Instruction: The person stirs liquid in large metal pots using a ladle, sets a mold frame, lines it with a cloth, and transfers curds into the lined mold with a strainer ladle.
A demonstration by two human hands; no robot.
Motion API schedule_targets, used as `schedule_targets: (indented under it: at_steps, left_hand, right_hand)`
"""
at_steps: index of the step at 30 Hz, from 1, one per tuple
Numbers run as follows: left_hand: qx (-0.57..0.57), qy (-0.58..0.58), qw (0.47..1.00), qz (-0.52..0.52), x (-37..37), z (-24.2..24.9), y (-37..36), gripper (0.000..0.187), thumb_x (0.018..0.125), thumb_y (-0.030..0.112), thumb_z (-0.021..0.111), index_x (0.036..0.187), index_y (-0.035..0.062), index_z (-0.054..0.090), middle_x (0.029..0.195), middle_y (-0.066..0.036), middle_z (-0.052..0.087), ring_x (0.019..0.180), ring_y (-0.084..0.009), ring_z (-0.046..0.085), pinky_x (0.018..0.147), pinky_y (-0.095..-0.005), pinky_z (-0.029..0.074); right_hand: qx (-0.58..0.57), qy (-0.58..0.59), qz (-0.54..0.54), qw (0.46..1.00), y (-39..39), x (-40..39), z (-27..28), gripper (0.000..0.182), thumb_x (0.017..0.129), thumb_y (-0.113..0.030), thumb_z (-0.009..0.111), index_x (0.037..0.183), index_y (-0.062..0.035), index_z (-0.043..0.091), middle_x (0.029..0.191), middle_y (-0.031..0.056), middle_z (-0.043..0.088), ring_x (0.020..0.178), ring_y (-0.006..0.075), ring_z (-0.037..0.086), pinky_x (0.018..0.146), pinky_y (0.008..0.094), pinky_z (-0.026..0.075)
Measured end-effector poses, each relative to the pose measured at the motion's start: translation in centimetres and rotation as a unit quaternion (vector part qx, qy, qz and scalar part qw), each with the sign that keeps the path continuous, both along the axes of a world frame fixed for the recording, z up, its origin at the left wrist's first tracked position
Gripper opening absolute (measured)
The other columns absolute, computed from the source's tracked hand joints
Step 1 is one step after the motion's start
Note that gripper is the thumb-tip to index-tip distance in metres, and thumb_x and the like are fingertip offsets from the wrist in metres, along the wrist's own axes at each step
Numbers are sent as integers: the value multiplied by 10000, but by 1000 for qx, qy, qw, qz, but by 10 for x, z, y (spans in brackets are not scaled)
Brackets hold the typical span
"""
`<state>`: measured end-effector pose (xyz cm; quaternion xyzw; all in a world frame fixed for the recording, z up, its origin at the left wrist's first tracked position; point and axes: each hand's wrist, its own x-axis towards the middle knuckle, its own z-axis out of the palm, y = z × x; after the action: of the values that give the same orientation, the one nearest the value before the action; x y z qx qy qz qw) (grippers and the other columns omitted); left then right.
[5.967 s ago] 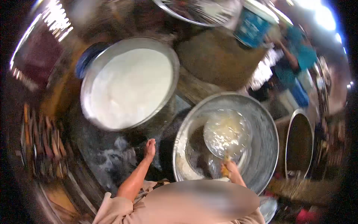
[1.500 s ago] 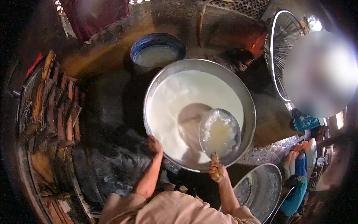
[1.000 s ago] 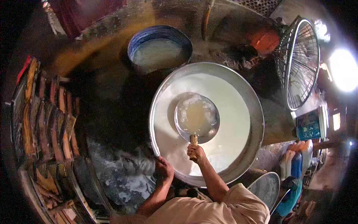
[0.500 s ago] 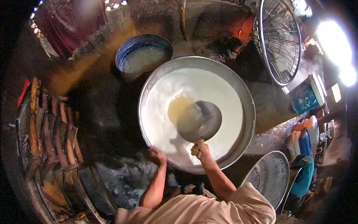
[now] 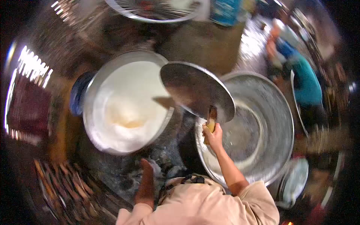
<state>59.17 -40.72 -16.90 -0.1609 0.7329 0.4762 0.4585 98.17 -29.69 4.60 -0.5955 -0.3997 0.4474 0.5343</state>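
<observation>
My right hand (image 5: 213, 137) is closed around the short handle of a big round metal ladle (image 5: 195, 90). The ladle hangs tilted in the air, spanning the gap between two large metal pans. On the left, the first pan (image 5: 87, 108) holds white liquid (image 5: 131, 86) with a yellowish patch near its lower side. To the right, the second pan (image 5: 275, 108) shows a pale ring and wet residue on its bottom. My left hand (image 5: 147, 165) is low, below the pan of white liquid and apart from it; motion blur hides its fingers.
A blue tub (image 5: 78, 93) stands behind the left pan. Stacked firewood (image 5: 71, 191) lies at lower left. A wire basket (image 5: 157, 15) and a blue bucket (image 5: 225, 11) are at the top. A teal cloth-like bundle (image 5: 305, 80) is at right.
My view has turned to the right. The ladle has come up out of the white liquid and moved right, towards the second pan. My left hand has left the first pan's rim.
</observation>
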Motion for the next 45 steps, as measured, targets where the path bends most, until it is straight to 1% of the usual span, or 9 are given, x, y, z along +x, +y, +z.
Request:
schedule_targets:
  at_steps: [8,14,18,22,24,26,32,36,45]
  left_hand:
    - [123,64,911,-389,241,77,51,506,951,404,395,1251,4,472,1258,-132,497,1104,-274,491,968,-362,333]
    - [73,397,758,-512,293,95,76,580,966,405,338,1159,-121,490,1154,-252,544,1082,-328,510,948,-358,356]
    - [32,432,744,-509,303,100,77,593,968,405,320,1177,-128,473,1192,-270,515,1111,-350,496,954,-370,352]
    - [11,400,772,-493,316,111,83,602,965,420,297,1168,-116,483,1173,-254,522,1071,-343,511,929,-371,360]
    - [17,427,760,-490,320,110,84,600,964,424,296,1140,-114,494,1115,-246,546,1024,-336,525,903,-372,373]
    - [13,443,745,-499,321,113,84,597,964,426,298,1114,-114,503,1067,-241,565,990,-330,537,882,-373,385]
    - [66,464,735,-490,302,99,73,573,961,433,311,1051,-85,540,1003,-244,595,953,-359,551,846,-387,400]
    - [110,374,803,-451,269,84,59,523,960,387,313,1009,-73,556,977,-214,601,949,-322,545,831,-385,399]
    - [108,67,992,-18,71,53,-19,491,933,411,383,1290,77,416,1093,-87,571,867,-205,545,706,-366,461]
  right_hand:
    - [-297,147,-142,933,-140,205,-167,163,800,-108,620,720,-52,489,507,13,478,389,126,466,365,281,378]
    - [-404,-411,-156,802,-150,430,-358,313,716,-65,594,1004,21,507,860,216,600,787,374,578,693,436,464]
    - [-458,-32,-300,836,-134,477,-410,282,710,-103,615,944,10,504,869,182,585,815,347,574,679,433,470]
    - [-274,-349,-59,894,-177,413,-447,231,745,-195,602,871,-19,519,688,98,545,667,292,574,598,435,464]
    - [-328,0,-89,940,-225,351,-510,231,769,-269,607,857,-63,550,669,65,550,616,255,563,549,405,453]
    - [-444,373,-127,805,-222,299,-502,249,811,-369,593,825,-121,574,582,41,528,492,205,498,478,358,424]
    - [-441,596,-82,666,-150,174,-470,150,845,-156,548,969,-75,526,635,59,522,490,215,492,436,387,455]
    - [-323,479,-132,806,-60,154,-213,180,820,7,563,892,-66,416,644,42,439,453,130,422,401,288,393]
    - [-218,190,-17,957,-15,115,-40,122,788,-84,607,749,-48,497,538,28,480,411,131,472,382,276,432]
